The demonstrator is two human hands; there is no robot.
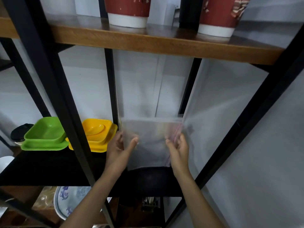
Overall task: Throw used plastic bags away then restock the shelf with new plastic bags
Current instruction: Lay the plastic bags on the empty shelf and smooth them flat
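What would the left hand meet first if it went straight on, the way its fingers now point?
Probably nothing solid soon: the left hand, gripping the clear plastic bag, points up and back over the black shelf, toward the pale wall. Depth is unclear.

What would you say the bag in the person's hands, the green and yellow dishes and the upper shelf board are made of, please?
The bag looks like thin clear plastic film: the wall shows through it. The green dish and yellow dish seem moulded plastic, glossy and uniformly coloured. The upper shelf board shows brown grain, so wood or wood-look laminate.
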